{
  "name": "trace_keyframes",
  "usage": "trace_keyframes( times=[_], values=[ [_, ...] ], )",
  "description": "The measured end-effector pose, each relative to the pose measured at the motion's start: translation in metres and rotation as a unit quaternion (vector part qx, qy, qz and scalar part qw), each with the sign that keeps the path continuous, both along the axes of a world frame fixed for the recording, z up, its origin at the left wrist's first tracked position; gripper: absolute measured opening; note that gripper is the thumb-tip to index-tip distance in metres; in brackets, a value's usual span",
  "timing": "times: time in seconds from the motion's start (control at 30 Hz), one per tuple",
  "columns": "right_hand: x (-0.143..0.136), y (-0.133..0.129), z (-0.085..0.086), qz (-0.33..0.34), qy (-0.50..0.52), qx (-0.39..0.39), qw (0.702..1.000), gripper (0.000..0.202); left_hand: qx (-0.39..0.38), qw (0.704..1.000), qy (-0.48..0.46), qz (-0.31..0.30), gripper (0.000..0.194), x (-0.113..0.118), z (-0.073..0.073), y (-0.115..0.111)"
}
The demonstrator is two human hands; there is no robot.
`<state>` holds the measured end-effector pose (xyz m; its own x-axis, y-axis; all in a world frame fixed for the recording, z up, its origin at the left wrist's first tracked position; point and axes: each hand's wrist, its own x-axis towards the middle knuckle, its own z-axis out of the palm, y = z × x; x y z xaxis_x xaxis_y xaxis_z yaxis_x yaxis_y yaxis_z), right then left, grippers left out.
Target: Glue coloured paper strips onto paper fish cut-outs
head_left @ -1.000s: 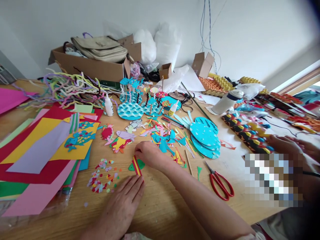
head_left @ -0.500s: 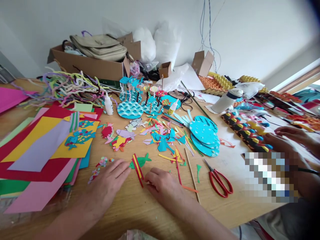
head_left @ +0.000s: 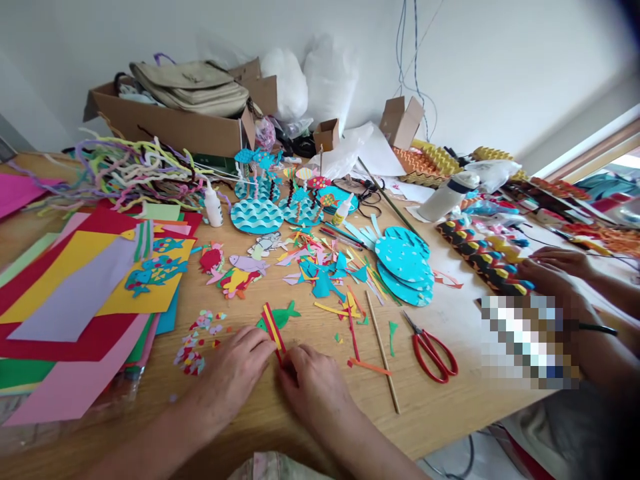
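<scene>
A green paper fish [head_left: 284, 316] lies on the wooden table, crossed by red and yellow paper strips [head_left: 273, 328]. My left hand [head_left: 244, 357] rests at the left side of the strips, its fingers closed together by their edge. At their lower end, my right hand [head_left: 311, 377] has its fingers curled in, with the fingertips against the strips. Small round paper dots [head_left: 195, 347] lie left of my left hand. A thin wooden stick [head_left: 383, 353] and red-handled scissors [head_left: 433, 353] are to the right of my right hand.
Coloured paper sheets [head_left: 75, 287] are stacked at the left. Paper scraps [head_left: 325, 270] and blue paper ovals [head_left: 405, 263] lie beyond my hands. White glue bottle [head_left: 213, 207] stands farther back. Another person's hands [head_left: 560, 273] are at the right, beside a patterned strip [head_left: 480, 257].
My left hand has moved right to the strips, and its fingers have drawn in. My right hand has shifted slightly left and closed in at their lower end. More dots show.
</scene>
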<state>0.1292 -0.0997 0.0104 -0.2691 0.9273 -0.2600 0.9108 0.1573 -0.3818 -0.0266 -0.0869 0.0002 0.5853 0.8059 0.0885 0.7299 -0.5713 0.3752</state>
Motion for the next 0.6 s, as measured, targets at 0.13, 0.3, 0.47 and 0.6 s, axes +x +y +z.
trace_keyframes(
  times=[0.13,0.3,0.47,0.6],
  values=[
    [-0.004,0.001,0.000,-0.019,0.002,-0.003,1.000,0.018,-0.036,0.999,-0.033,0.004,0.023,0.003,-0.001,0.003],
    [0.000,0.007,0.000,-0.057,0.064,-0.029,0.996,0.017,-0.027,0.998,-0.047,0.008,0.030,0.004,-0.005,0.004],
    [0.005,0.015,-0.001,-0.093,0.148,-0.074,0.982,0.016,-0.007,1.000,-0.028,0.000,0.023,0.005,-0.007,0.004],
    [0.009,0.013,0.001,-0.074,0.134,-0.052,0.987,0.016,-0.004,1.000,-0.025,0.011,0.018,0.005,-0.007,0.006]
  ],
)
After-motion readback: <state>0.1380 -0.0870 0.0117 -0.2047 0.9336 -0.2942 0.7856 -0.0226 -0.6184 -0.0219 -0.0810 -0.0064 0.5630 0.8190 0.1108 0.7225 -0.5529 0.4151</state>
